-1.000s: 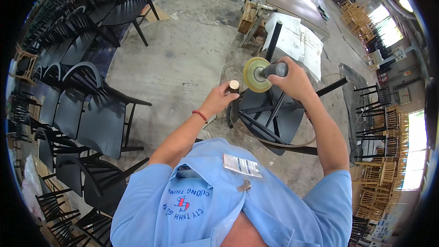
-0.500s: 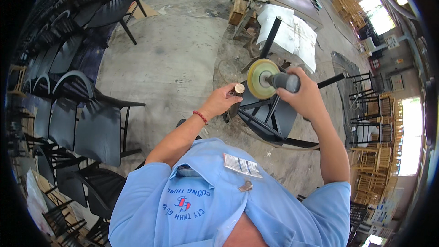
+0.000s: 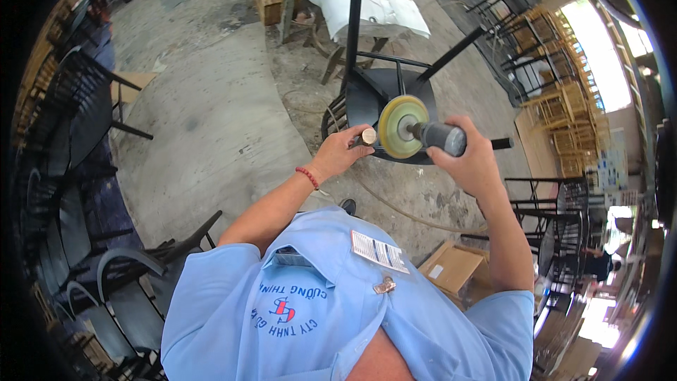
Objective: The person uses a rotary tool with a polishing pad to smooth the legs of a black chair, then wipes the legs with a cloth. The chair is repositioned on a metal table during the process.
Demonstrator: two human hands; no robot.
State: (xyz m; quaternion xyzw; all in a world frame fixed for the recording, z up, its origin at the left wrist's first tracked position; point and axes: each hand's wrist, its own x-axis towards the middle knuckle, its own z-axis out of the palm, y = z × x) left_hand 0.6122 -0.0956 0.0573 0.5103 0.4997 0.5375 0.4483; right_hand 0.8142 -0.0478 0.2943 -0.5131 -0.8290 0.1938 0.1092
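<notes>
A black wooden chair [image 3: 375, 93] is tipped over in front of me with its legs sticking up and its spindle back low on the left. My left hand [image 3: 343, 152], a red bead bracelet [image 3: 307, 178] at its wrist, has its fingers wrapped round one chair leg [image 3: 369, 136], whose round end shows pale bare wood. In my right hand [image 3: 465, 149] is a dark handheld disc sander [image 3: 446, 139] with a round yellowish disc [image 3: 402, 127]. The disc faces left, just right of the gripped leg's end; a narrow gap seems to lie between them.
A white sheet [image 3: 367, 0] covers a low stand ahead, beside a wooden box [image 3: 268, 0]. An air hose [image 3: 423, 223] curves over the floor. Black chairs [image 3: 77, 92] crowd the left; unpainted chairs [image 3: 564, 109] line the right. A cardboard box [image 3: 451, 268] is near my right side.
My view has swung to the right, and the chair has turned with its legs at a new angle. Both hands keep their holds, with the disc still close to the leg's end.
</notes>
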